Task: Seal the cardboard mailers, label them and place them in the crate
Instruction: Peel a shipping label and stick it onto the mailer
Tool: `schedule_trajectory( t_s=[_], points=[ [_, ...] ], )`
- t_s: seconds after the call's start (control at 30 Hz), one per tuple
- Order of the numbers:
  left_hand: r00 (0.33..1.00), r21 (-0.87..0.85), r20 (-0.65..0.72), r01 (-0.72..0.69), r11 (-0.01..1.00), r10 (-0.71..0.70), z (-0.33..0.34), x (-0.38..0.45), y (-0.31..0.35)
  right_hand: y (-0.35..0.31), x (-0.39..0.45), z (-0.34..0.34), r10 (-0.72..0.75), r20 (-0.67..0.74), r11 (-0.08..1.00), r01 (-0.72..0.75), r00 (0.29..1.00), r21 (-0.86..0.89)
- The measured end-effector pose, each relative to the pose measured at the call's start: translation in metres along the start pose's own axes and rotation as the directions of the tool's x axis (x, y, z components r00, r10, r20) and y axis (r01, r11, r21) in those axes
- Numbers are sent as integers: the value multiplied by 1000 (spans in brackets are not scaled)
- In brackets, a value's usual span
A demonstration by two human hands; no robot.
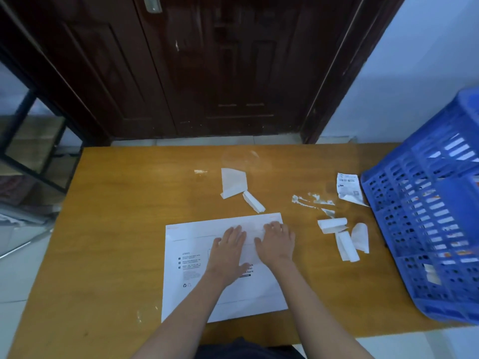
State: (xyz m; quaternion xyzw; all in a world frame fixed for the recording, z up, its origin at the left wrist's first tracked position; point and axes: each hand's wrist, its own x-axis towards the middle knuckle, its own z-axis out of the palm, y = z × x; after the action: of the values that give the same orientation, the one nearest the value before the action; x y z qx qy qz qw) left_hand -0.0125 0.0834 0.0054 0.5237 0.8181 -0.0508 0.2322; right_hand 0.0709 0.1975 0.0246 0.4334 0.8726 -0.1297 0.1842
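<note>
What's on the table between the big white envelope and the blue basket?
Curled white paper strips lie between the mailer and the crate, seen in the head view.

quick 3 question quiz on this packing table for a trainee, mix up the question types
1. True or false: both hands press flat on the white mailer.
2. Which side of the table holds the blue crate? A) the person's left B) the person's right C) the middle
3. What printed item lies just left of the crate?

Key
1. True: the left hand and right hand lie on it with fingers straight.
2. B
3. A shipping label, lying apart from the curled backing strips.
</note>
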Motion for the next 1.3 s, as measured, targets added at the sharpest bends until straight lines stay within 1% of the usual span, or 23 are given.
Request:
schedule_trajectory(
  t_s=[0.07,0.17,0.2,0.23,0.3,0.33,0.4,0.47,0.5,0.57,0.63,0.7,0.73,0.8,0.9,0.93,1.0,1.07,1.13,1.2,1.23,1.3],
  points=[
    [1000,-20,-5,8,1000,-8,0,-2,-1,3,-1,0,-25,0,999,25,1000,40],
    [1000,-49,-8,23,999,-24,1,0,0,6,-7,7,-49,90,998,46,995,35],
    [999,-63,-15,27,998,-28,0,2,2,5,-6,6,-43,85,998,39,995,42],
    [999,-77,-25,33,996,-35,-2,2,3,4,-4,3,-28,58,997,24,998,68],
    [994,-78,-87,57,995,-64,-6,2,5,1,-1,-3,23,-72,990,-13,997,143],
    [987,-47,-134,83,995,-88,-8,1,6,1,-3,-3,39,-126,985,-17,991,173],
    [966,-5,-206,157,988,-155,-8,-2,8,0,-13,7,2,-137,985,22,991,171],
    [949,-59,-229,207,976,-215,-6,-3,13,1,-22,19,-40,-97,987,54,995,150],
    [946,-95,-230,212,973,-228,-7,-3,18,2,-21,21,-34,-86,984,48,996,170],
    [939,-177,-282,153,972,-199,-13,3,30,5,-14,15,4,-96,959,23,995,284],
    [939,-214,-324,44,976,-113,-19,14,44,11,-9,1,82,-132,886,-12,988,463],
    [950,-298,-298,2,955,-95,-28,26,62,25,-6,-12,186,-191,822,-45,964,568],
    [962,-292,-264,-9,956,-72,-31,33,71,35,-6,-17,233,-202,803,-71,951,592],
    [958,-268,-283,-43,962,-36,-33,47,88,60,-1,-27,297,-188,787,-129,936,603],
    [959,-263,-279,-21,964,-56,-42,64,112,109,15,-36,419,-126,750,-264,899,606],
    [961,-261,-271,-18,965,-55,-43,69,118,126,22,-38,446,-121,739,-288,887,610],
    [964,-286,-259,-22,958,-55,-49,80,129,157,42,-41,464,-140,751,-304,875,586],
    [970,-347,-236,-26,938,-61,-55,94,138,178,66,-43,451,-145,810,-335,881,481],
    [981,-403,-192,-41,914,-41,-62,110,146,192,88,-41,407,-117,869,-345,906,353],
    [990,-475,-144,-61,878,-8,-69,128,155,197,101,-37,374,-61,888,-339,925,310],
    [994,-543,-106,-45,838,-15,-72,136,159,197,101,-37,388,-40,874,-354,921,332],
    [997,-716,-26,34,697,-75,-76,150,168,194,96,-38,440,-56,832,-384,896,401]
  ],
)
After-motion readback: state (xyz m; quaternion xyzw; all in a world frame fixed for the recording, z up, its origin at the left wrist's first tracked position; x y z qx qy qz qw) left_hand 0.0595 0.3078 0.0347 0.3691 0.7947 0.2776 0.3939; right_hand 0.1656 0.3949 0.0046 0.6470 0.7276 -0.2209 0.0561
